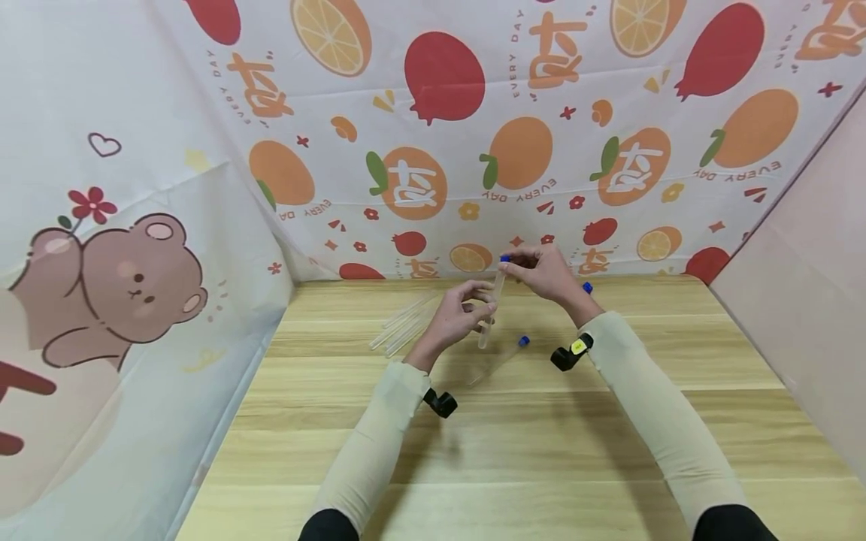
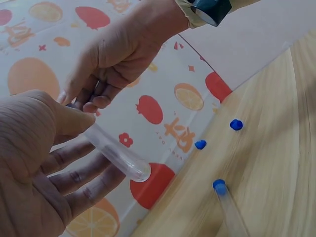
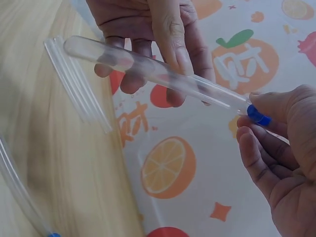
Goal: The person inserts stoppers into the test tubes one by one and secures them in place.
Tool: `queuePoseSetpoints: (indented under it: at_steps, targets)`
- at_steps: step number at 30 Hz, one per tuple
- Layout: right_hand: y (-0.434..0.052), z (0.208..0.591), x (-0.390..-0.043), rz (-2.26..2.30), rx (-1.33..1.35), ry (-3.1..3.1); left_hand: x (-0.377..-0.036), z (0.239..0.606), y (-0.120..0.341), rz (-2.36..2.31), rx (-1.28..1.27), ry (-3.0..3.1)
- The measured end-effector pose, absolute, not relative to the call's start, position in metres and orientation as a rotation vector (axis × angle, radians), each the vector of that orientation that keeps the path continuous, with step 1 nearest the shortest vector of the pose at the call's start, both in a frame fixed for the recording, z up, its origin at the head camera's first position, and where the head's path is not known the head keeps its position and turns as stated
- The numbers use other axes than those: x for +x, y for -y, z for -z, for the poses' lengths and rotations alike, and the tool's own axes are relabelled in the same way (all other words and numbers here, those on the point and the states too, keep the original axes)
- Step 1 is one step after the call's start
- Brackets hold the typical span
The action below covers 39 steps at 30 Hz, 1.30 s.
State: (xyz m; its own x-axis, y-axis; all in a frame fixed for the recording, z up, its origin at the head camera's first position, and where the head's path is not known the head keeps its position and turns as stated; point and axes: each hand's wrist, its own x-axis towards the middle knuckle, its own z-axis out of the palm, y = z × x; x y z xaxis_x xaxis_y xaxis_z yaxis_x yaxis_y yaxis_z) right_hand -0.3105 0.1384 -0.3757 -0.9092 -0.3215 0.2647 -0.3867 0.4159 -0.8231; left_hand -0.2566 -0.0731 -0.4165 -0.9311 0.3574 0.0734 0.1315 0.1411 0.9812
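Fingertips of the right hand (image 3: pixel 284 148) pinch the blue cap (image 3: pixel 258 115) at the top end of a clear test tube (image 3: pixel 153 71), while the left hand (image 3: pixel 148 34) grips the tube's middle between thumb and curled fingers. Both hands hold it in the air above the wooden table (image 1: pixel 541 443), near its far edge. On the table lie a capped tube (image 1: pixel 499 361), uncapped tubes (image 1: pixel 404 324) to the left, and loose blue caps (image 2: pixel 236 124)
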Motion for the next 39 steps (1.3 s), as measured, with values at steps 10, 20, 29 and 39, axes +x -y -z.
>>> queuePoseSetpoints:
  at_steps: [10,20,29,39]
  targets:
    - [-0.134,0.397,-0.319,-1.627,0.611,2.602,-0.258,0.427,0.079,-1.825,0.436,-2.272]
    - [-0.136,0.421,-0.32,-1.562,0.55,2.734,-0.263,0.442,0.08,-1.707,0.399,-2.385]
    - [-0.137,0.44,-0.318,-1.61,0.442,2.821,-0.269,0.46,0.079,-1.611,0.409,-2.476]
    - [-0.136,0.459,-0.317,-1.564,0.378,2.89,-0.27,0.471,0.077,-1.509,0.419,-2.517]
